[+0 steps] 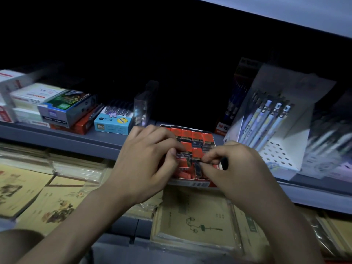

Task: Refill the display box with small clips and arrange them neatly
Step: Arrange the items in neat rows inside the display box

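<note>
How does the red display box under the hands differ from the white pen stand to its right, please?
The red display box lies low and flat; the white pen stand rises tall with a slanted back. The box holds small red packs in rows; the stand holds leaning pens. The left hand and right hand pinch packs in the box; the stand is untouched. Both sit on the same grey shelf.

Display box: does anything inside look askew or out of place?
Yes. The back row of red packs in the display box stands straight, but the front packs, pinched by the left hand and right hand, lie tilted and jumbled.
</note>
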`<move>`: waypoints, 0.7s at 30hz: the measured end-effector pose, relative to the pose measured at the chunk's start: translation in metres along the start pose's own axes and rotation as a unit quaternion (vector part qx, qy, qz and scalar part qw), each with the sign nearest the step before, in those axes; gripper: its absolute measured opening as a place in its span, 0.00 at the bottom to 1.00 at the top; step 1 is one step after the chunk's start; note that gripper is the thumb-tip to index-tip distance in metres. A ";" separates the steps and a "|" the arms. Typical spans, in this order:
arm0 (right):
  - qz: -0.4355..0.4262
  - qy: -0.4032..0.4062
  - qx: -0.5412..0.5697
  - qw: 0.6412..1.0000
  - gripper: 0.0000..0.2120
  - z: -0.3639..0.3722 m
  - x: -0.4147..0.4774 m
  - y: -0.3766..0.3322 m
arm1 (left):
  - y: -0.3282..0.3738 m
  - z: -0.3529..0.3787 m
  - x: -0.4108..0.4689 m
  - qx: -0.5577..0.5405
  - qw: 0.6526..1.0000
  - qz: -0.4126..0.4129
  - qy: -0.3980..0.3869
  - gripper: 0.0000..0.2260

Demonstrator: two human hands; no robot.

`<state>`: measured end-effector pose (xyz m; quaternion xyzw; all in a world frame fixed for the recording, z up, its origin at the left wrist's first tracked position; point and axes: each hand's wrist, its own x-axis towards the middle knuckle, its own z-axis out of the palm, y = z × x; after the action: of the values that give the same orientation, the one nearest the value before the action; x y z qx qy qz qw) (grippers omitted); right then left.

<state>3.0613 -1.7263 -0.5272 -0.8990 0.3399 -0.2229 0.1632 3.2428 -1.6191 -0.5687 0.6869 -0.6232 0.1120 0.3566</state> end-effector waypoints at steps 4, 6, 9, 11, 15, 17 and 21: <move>0.003 -0.036 0.038 0.999 0.08 0.001 0.001 -0.001 | 0.000 0.001 0.000 -0.004 1.000 -0.003 0.007 0.18; 0.012 -0.076 0.054 0.996 0.10 -0.003 0.002 0.000 | 0.000 0.001 0.000 -0.006 1.000 -0.003 0.010 0.18; 0.013 -0.101 0.078 0.992 0.12 -0.009 0.000 0.000 | 0.000 0.001 0.000 -0.010 1.000 -0.004 0.014 0.19; 0.000 -0.098 0.107 0.989 0.10 -0.014 -0.002 -0.003 | 0.000 0.001 0.000 -0.013 1.000 -0.007 0.016 0.19; 0.013 -0.108 0.193 0.975 0.05 -0.021 -0.006 -0.016 | 0.000 0.002 0.001 -0.025 0.999 -0.015 0.020 0.19; 0.021 -0.101 0.163 0.981 0.08 -0.017 -0.007 -0.016 | 0.000 0.002 0.001 -0.029 0.999 -0.022 0.022 0.19; 0.068 -0.085 0.220 0.969 0.07 -0.019 -0.004 -0.013 | 0.000 0.003 0.001 -0.042 0.998 -0.033 0.026 0.19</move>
<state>3.0559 -1.7167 -0.5060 -0.8312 0.3282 -0.2035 0.4001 3.2420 -1.6214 -0.5701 0.6883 -0.5949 0.0918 0.4048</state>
